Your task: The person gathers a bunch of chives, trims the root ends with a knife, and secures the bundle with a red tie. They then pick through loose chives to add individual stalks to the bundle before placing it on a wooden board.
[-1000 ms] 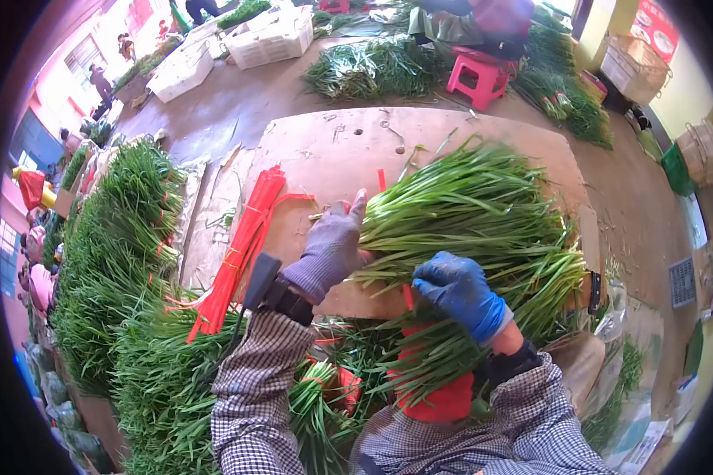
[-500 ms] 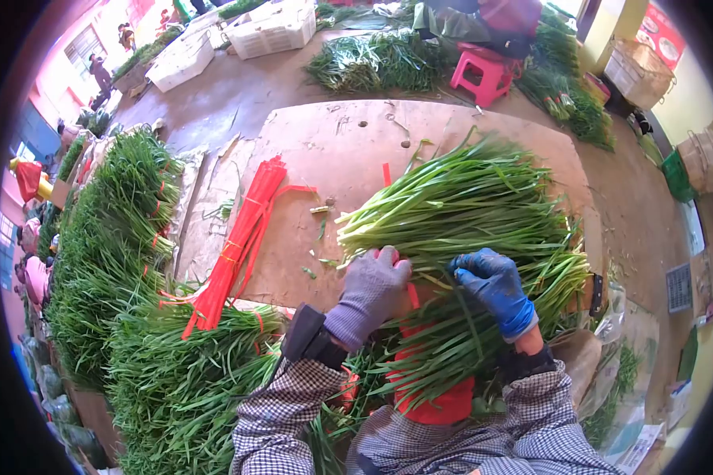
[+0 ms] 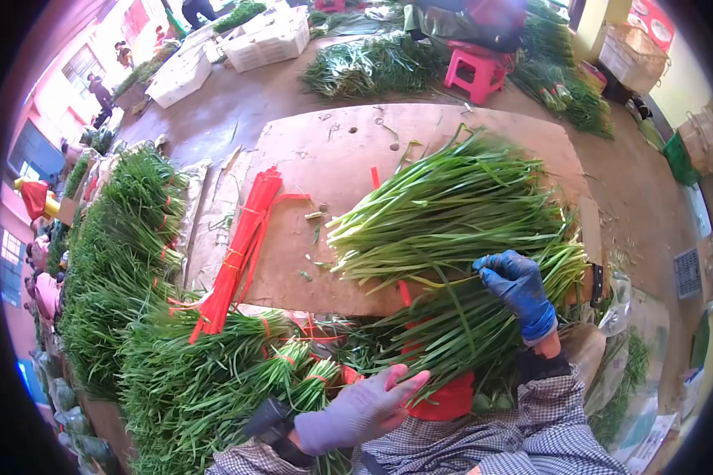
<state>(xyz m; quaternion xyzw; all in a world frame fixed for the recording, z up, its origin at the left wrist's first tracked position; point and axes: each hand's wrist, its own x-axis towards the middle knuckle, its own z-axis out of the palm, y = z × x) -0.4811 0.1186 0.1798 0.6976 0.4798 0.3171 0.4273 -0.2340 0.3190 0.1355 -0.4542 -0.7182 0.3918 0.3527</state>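
Note:
A large heap of loose green garlic chives lies on the wooden board, pale stem ends facing left. My right hand, in a blue glove, is pinched at the heap's lower edge, on a thin yellowish chive blade. Below it, more chive leaves hang over the board's near edge above a red cloth on my lap. My left hand, in a grey glove, is low near my lap with its fingers stretched out and nothing in them. Tied chive bundles lie just above it.
A bundle of red tie strips rests on the board's left part. Many tied chive bundles are piled on the left. A black-handled tool sits at the board's right edge. Farther off are a pink stool and white crates.
My left hand has moved from the heap's stem ends down toward my lap, and its fingers have opened. My right hand has shifted slightly right, drawing out the yellowish blade.

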